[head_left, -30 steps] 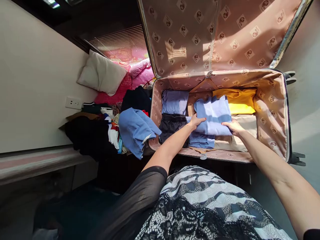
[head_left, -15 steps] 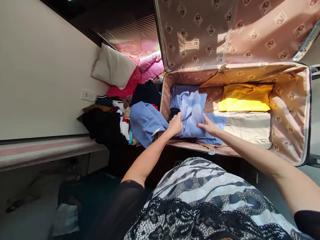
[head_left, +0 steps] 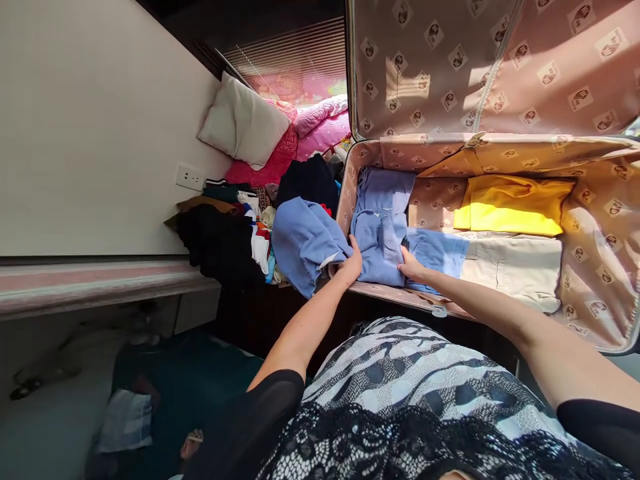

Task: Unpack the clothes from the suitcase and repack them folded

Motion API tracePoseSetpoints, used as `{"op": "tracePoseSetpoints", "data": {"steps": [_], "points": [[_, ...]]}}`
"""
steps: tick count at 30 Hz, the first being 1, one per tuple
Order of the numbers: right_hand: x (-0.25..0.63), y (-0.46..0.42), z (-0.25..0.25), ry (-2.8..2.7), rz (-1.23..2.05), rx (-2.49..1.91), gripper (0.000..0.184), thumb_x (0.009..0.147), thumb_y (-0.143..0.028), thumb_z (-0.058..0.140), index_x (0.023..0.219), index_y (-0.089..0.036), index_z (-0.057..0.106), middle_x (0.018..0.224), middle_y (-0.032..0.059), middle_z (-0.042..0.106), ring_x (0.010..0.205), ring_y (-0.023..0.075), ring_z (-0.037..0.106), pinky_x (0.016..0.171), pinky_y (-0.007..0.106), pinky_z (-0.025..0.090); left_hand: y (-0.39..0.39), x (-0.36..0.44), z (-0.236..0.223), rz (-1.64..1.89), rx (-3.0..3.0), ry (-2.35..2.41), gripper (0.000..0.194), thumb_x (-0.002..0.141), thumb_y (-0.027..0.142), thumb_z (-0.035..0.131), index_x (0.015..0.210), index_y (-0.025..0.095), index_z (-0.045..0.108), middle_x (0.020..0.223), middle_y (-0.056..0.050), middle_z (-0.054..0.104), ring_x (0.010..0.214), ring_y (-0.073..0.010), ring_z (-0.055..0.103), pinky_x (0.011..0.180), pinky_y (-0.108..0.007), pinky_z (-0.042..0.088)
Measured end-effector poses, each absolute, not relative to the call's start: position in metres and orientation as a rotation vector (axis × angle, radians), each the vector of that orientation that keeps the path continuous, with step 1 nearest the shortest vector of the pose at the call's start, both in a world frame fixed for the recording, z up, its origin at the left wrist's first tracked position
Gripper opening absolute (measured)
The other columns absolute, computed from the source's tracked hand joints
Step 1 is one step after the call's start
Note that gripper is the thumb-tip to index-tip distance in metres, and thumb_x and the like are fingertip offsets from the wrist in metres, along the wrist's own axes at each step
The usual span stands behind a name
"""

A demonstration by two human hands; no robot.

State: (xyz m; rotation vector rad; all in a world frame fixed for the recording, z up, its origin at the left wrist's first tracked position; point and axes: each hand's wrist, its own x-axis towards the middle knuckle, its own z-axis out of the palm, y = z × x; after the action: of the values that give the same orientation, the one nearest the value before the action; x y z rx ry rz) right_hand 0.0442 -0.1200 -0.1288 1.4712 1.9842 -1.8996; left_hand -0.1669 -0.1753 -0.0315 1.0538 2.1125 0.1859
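A folded blue garment [head_left: 379, 250] lies at the near left corner of the open suitcase [head_left: 420, 292]. My left hand [head_left: 351, 264] is closed on its left edge. At its right edge, my right hand [head_left: 411, 265] grips the cloth near the fold, thumb on the outside. Behind it in the case is another folded blue garment [head_left: 385, 183]. To the right lie a lighter blue folded piece [head_left: 437, 252], beige folded trousers [head_left: 515, 263] and a yellow folded garment [head_left: 515, 203]. My fingertips are partly hidden by the cloth.
Left of the suitcase, a loose blue garment [head_left: 307, 240] hangs beside a pile of black clothes [head_left: 215, 240]. A pale pillow [head_left: 245, 123] leans near the wall socket [head_left: 190, 177]. The patterned suitcase lid [head_left: 435, 73] stands raised behind. Below left, a person's foot [head_left: 191, 445] shows.
The blue garment has gone from held up and crumpled to lying flatter in the suitcase's left corner. Both hands have lowered with it. The view has shifted a little to the left.
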Motion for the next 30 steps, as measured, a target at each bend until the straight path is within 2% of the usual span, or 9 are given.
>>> {"op": "tracePoseSetpoints", "data": {"steps": [4, 8, 12, 16, 20, 23, 25, 28, 30], "points": [[0.049, -0.123, -0.118, 2.223, -1.495, 1.582, 0.100, 0.088, -0.025, 0.067, 0.177, -0.017, 0.024, 0.163, 0.0258, 0.053, 0.147, 0.0487, 0.051, 0.124, 0.061, 0.043, -0.185, -0.149, -0.022, -0.045, 1.335, 2.176, 0.076, 0.101, 0.013, 0.055, 0.175, 0.016, 0.039, 0.180, -0.026, 0.032, 0.154, -0.0447, 0.052, 0.126, -0.054, 0.045], [0.043, -0.116, -0.106, 2.717, -1.044, 1.201, 0.103, 0.087, -0.028, 0.082, 0.177, -0.029, 0.032, 0.185, 0.0185, 0.021, 0.168, 0.0530, 0.013, 0.131, 0.074, 0.022, -0.172, -0.148, -0.028, -0.271, 1.322, 1.989, 0.096, 0.098, 0.013, 0.066, 0.182, 0.022, 0.021, 0.187, -0.025, -0.006, 0.150, -0.0494, 0.057, 0.121, -0.058, 0.052], [0.026, -0.103, -0.126, 2.678, -0.947, 1.008, 0.110, 0.084, -0.053, 0.090, 0.177, -0.029, 0.036, 0.185, 0.0223, 0.018, 0.168, 0.0561, 0.013, 0.128, 0.079, 0.023, -0.148, -0.159, -0.062, -0.355, 1.202, 1.905, 0.147, 0.059, 0.004, 0.101, 0.181, 0.018, 0.020, 0.184, -0.033, -0.007, 0.166, -0.0582, 0.024, 0.131, -0.060, 0.040], [0.022, -0.096, -0.161, 2.661, -0.835, 0.923, 0.108, 0.091, -0.071, 0.076, 0.180, -0.028, 0.032, 0.186, 0.0223, 0.013, 0.169, 0.0531, 0.014, 0.129, 0.078, 0.018, -0.140, -0.158, -0.098, -0.389, 1.061, 1.987, 0.173, 0.049, 0.015, 0.110, 0.183, 0.027, 0.000, 0.181, -0.030, -0.022, 0.163, -0.0601, 0.032, 0.125, -0.066, 0.047], [0.029, -0.096, -0.174, 2.639, -0.623, 0.854, 0.099, 0.095, -0.071, 0.069, 0.178, -0.029, 0.036, 0.186, 0.0224, 0.010, 0.170, 0.0530, 0.010, 0.129, 0.076, 0.021, -0.141, -0.151, -0.102, -0.407, 1.051, 1.958, 0.178, 0.049, 0.016, 0.112, 0.182, 0.033, -0.005, 0.181, -0.030, -0.024, 0.159, -0.0568, 0.042, 0.122, -0.064, 0.051], [0.031, -0.093, -0.167, 2.645, -0.523, 0.835, 0.094, 0.095, -0.070, 0.069, 0.176, -0.031, 0.042, 0.186, 0.0225, 0.013, 0.168, 0.0539, 0.017, 0.124, 0.076, 0.030, -0.140, -0.146, -0.084, -0.396, 1.060, 1.923, 0.165, 0.056, 0.004, 0.104, 0.182, 0.028, 0.002, 0.180, -0.035, -0.021, 0.151, -0.0560, 0.053, 0.119, -0.065, 0.053], [0.031, -0.090, -0.158, 2.643, -0.473, 0.828, 0.090, 0.093, -0.062, 0.074, 0.173, -0.032, 0.046, 0.185, 0.0226, 0.018, 0.165, 0.0540, 0.025, 0.120, 0.075, 0.037, -0.146, -0.142, -0.065, -0.358, 1.126, 1.933, 0.140, 0.069, 0.003, 0.096, 0.182, 0.020, 0.014, 0.181, -0.037, -0.013, 0.151, -0.0554, 0.054, 0.117, -0.063, 0.055], [0.030, -0.084, -0.137, 2.613, -0.463, 0.895, 0.071, 0.095, -0.040, 0.073, 0.163, -0.028, 0.058, 0.176, 0.0237, 0.038, 0.151, 0.0487, 0.049, 0.113, 0.067, 0.048, -0.173, -0.138, -0.033, -0.210, 1.443, 1.786, 0.097, 0.083, 0.014, 0.089, 0.169, 0.005, 0.044, 0.176, -0.041, 0.023, 0.149, -0.0536, 0.056, 0.118, -0.061, 0.054], [0.023, -0.079, -0.120, 2.612, -0.576, 1.012, 0.053, 0.101, -0.035, 0.062, 0.152, -0.019, 0.066, 0.160, 0.0258, 0.056, 0.136, 0.0414, 0.063, 0.107, 0.057, 0.054, -0.202, -0.144, -0.013, 0.024, 1.641, 1.506, 0.068, 0.090, 0.024, 0.086, 0.152, 0.007, 0.064, 0.157, -0.034, 0.056, 0.135, -0.0444, 0.069, 0.114, -0.055, 0.057]]}}
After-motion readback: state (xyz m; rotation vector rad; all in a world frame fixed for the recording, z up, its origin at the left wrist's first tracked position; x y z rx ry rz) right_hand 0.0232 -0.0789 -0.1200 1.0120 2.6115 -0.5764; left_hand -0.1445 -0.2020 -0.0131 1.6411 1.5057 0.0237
